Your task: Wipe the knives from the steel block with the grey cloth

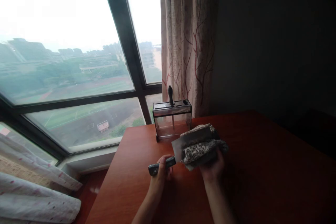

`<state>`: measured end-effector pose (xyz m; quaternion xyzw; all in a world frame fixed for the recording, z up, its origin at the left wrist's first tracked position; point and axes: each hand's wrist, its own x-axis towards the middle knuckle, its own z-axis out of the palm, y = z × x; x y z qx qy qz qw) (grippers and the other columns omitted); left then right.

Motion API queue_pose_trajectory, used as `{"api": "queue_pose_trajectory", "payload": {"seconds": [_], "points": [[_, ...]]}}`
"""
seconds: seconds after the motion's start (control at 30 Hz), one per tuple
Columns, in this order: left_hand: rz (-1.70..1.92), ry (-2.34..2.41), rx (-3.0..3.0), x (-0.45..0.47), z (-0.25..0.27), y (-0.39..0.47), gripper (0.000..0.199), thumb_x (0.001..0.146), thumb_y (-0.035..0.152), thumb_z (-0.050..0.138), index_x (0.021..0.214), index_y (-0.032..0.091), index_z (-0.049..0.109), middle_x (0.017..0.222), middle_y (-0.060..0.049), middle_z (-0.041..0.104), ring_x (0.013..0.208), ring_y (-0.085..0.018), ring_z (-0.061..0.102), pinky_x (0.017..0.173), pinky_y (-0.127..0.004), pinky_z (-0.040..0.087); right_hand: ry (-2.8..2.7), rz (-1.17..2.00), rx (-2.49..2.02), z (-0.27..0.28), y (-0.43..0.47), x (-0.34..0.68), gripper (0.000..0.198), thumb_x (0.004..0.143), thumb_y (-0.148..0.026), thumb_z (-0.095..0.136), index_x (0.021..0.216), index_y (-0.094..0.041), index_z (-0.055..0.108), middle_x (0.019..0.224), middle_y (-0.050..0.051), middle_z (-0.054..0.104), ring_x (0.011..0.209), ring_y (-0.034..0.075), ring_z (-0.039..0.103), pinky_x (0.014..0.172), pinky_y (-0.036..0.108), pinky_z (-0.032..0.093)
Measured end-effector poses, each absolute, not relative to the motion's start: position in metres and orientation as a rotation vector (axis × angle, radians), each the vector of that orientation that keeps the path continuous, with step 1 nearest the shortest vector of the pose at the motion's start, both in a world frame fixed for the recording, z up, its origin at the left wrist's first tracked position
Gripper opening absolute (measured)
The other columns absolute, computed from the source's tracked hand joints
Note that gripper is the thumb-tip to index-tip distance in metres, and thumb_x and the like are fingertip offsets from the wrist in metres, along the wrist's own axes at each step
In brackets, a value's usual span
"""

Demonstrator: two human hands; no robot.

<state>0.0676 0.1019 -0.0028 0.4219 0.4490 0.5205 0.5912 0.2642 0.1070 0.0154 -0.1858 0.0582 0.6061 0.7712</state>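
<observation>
Cleaver point(192, 140) is located just below and right of the center of the frame, held above the desk point(131, 175) with its blade extending toward the right. Left hand point(163, 168) grasps the dark handle, thumb laid along the top. Right hand point(214, 168) grips a gray-and-white cloth point(202, 149), which is folded about the blade and covers its lower part; the fingers beneath the cloth are hidden. Behind the blade, at the center of the frame, a knife block point(160, 112) with a slotted top and clear sides stands upright on the desk; one dark-handled tool point(170, 94) is seated in a slot. A patterned curtain point(189, 42) hangs at upper center. A dark-framed window point(120, 17) occupies the upper left; a pale curtain point(39, 197) is at lower left.
</observation>
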Motion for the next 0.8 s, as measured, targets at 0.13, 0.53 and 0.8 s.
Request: {"api": "queue_pose_trajectory", "payload": {"seconds": [0.13, 0.53, 0.8], "points": [[1.160, 0.974, 0.939, 0.068, -0.021, 0.110, 0.065, 0.072, 0.071, 0.052, 0.104, 0.015, 0.063, 0.053, -0.001, 0.062, 0.035, -0.010, 0.045, 0.037, -0.021, 0.029, 0.134, 1.303, -0.391, 0.016, 0.105, 0.252, 0.028, 0.077, -0.042, 0.059, 0.100, -0.029, 0.070, 0.093, -0.002, 0.076, 0.092, 0.022, 0.069, 0.089, 0.044, 0.050], [1.393, 1.013, 0.814, 0.070, -0.024, 0.113, 0.074, 0.059, 0.063, 0.072, 0.119, 0.022, 0.060, 0.098, -0.008, 0.072, 0.101, -0.030, 0.063, 0.097, -0.041, 0.042, -0.041, 1.615, -0.428, 0.013, 0.095, 0.193, 0.023, 0.079, -0.038, 0.065, 0.095, -0.023, 0.071, 0.099, 0.000, 0.075, 0.096, 0.021, 0.068, 0.093, 0.037, 0.051], [1.287, 1.082, 0.961, 0.069, -0.011, 0.104, 0.063, 0.074, 0.056, 0.064, 0.125, 0.021, 0.053, 0.105, -0.009, 0.067, 0.053, -0.012, 0.059, 0.041, -0.022, 0.040, -0.099, 1.427, -0.509, 0.003, 0.111, 0.231, 0.026, 0.076, -0.037, 0.066, 0.096, -0.022, 0.070, 0.090, 0.000, 0.076, 0.090, 0.024, 0.070, 0.090, 0.042, 0.053]]}}
